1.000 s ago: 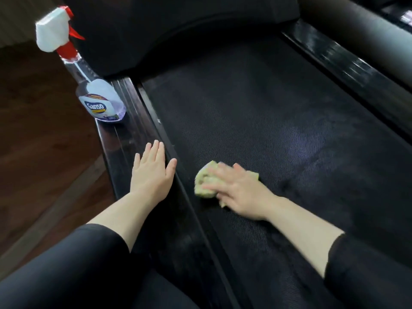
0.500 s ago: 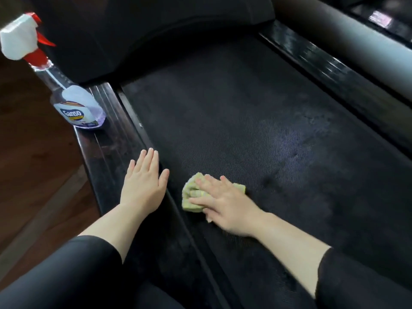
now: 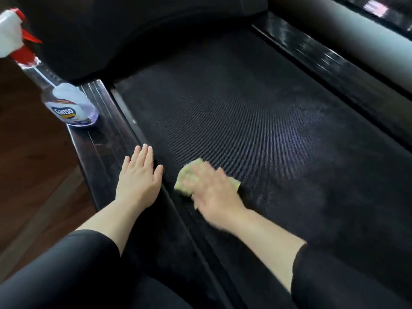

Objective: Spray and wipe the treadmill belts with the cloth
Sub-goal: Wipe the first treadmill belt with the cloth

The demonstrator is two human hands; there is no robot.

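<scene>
A black ribbed treadmill belt [image 3: 256,130] fills the middle of the view, with a damp sheen towards its right. My right hand [image 3: 214,188] presses a small yellow-green cloth [image 3: 187,177] flat onto the belt near its left edge; the hand is motion-blurred and covers most of the cloth. My left hand [image 3: 139,179] rests flat, fingers straight, on the glossy black left side rail [image 3: 98,141]. A clear spray bottle [image 3: 66,101] with a white and red trigger head stands on that rail further away.
The treadmill's black motor hood [image 3: 145,30] rises at the far end of the belt. A glossy right side rail [image 3: 334,70] and a grey rounded bar [image 3: 356,34] run along the right. Brown wooden floor [image 3: 26,152] lies to the left.
My right hand keeps sliding the cloth over the belt near its left edge and is now blurred. My left hand stays flat on the rail. The camera view has shifted slightly.
</scene>
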